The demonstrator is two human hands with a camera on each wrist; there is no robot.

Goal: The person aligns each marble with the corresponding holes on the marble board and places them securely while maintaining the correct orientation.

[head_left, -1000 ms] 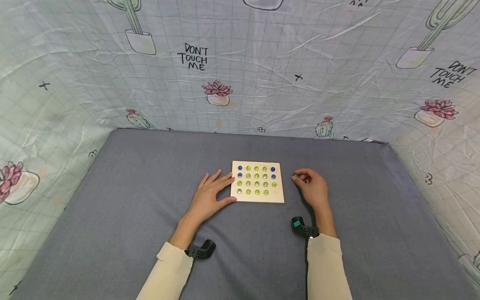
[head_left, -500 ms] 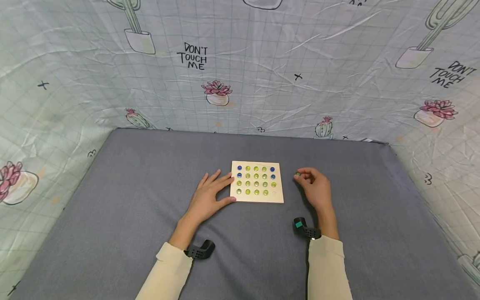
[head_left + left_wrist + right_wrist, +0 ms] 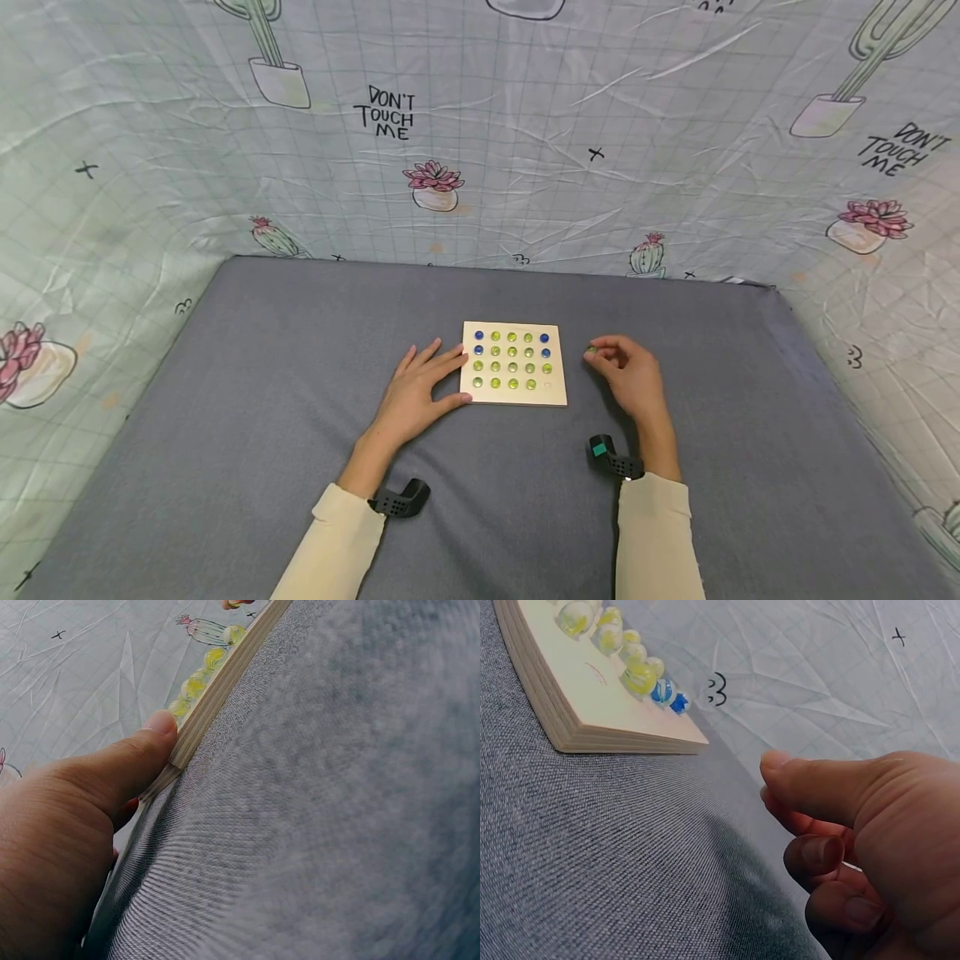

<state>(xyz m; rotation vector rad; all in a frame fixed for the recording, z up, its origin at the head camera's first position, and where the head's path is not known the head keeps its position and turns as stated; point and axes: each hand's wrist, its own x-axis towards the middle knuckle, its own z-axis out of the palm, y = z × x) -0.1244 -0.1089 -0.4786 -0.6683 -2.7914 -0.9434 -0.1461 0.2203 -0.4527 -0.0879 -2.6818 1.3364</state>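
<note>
A pale square wooden board point(image 3: 517, 398) lies on grey cloth, set with rows of yellow-green marbles point(image 3: 513, 367) and a few blue marbles point(image 3: 545, 338) at its far corners. One hollow point(image 3: 548, 385) at the near right corner holds no marble. My left hand point(image 3: 412, 400) rests at the board's left side, fingers spread, thumb touching the near left corner. Right of the board, my right hand point(image 3: 633, 379) pinches a green marble point(image 3: 592, 349) between thumb and index finger. In the right wrist view the thumb hides that marble; the other fingers are curled.
Grey cloth point(image 3: 300, 350) covers the table around the board, with soft folds near the front. A white sheet with cactus prints point(image 3: 517, 167) hangs behind and at both sides. Each wrist wears a black camera band point(image 3: 401, 500).
My right hand has shifted slightly right, then a little back toward the board, still pinching the marble. The left hand and the board stay in place.
</note>
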